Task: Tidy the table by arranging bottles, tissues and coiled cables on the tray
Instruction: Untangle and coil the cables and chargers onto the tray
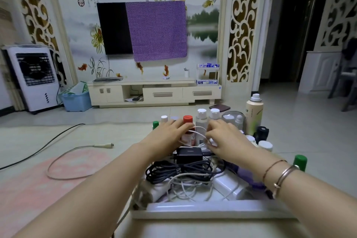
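Note:
A white tray (202,211) lies in front of me, its near rim toward the camera. In it lie a coiled black cable (173,172), a black charger (190,154), loose white cables (185,187) and a white adapter (229,184). Bottles stand along the far side: a red-capped bottle (188,120), two white-capped bottles (201,117), and a tall beige spray bottle (254,114). My left hand (168,135) and my right hand (226,137) hover over the far part of the tray, both pinching a thin white cable (198,133) strung between them.
A green-capped bottle (300,162) stands at the right of the tray, a black bottle (261,133) and small white-capped jars beyond it. A beige cord (77,150) and a black cord (48,143) trail across the floor at left. The TV cabinet (154,92) is far behind.

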{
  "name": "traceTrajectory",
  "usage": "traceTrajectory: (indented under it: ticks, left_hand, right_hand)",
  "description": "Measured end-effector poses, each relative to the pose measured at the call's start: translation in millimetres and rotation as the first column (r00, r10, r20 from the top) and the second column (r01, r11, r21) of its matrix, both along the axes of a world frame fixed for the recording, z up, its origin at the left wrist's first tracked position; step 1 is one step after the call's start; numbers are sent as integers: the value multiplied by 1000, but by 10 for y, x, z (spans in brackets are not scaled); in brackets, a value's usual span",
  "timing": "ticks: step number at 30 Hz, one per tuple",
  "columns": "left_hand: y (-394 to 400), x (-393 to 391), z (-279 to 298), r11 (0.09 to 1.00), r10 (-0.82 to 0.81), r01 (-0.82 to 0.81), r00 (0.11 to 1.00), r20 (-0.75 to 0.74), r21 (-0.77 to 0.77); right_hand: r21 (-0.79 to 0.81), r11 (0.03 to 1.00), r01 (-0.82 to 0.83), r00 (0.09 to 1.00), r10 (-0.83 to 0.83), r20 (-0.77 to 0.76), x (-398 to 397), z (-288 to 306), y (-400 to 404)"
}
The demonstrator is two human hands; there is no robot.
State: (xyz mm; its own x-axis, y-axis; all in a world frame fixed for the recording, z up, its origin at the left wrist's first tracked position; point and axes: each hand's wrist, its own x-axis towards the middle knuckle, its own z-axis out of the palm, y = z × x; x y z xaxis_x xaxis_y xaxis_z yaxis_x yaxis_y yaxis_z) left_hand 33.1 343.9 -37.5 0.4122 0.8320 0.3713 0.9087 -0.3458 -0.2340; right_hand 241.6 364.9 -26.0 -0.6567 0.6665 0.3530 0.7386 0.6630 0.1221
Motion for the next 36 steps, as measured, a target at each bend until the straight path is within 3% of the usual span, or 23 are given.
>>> traceTrajectory:
  ticks: [4,7,13,20,23,27,31,36]
  left_hand:
    - [-97,-151,82,989,46,-59,994,-101,-132]
    - [-133,-135,162,969,56,-105,974,-218,-222]
    - [-126,4,99,871,109,-213,963,-248,-443]
    - [-192,-16,167,785,234,-128,967,99,-606]
    - [-277,-43,197,806,247,-119,958,147,-579]
    - [-361,-24,168,867,211,-13,915,343,-497]
    - [-358,-22,106,921,119,-17,963,240,-390]
    - [-399,-78,25,950,95,-23,971,219,-310]
  right_hand:
    - [-290,957,-15,980,-44,-197,24,78,-46]
    - [-362,930,-55,949,-64,-308,-4,115,-125]
    - [-323,946,29,1000,-25,15,-96,-58,-219]
    - [-157,988,10,996,4,93,-140,-60,-264]
    - [-73,997,16,987,-4,161,-174,-68,-310]
    - [-37,998,50,978,-42,202,-224,-85,-301]
    - [-111,991,80,985,-61,161,-212,-3,-225]
    - [-85,996,24,1000,-23,13,-145,30,-237]
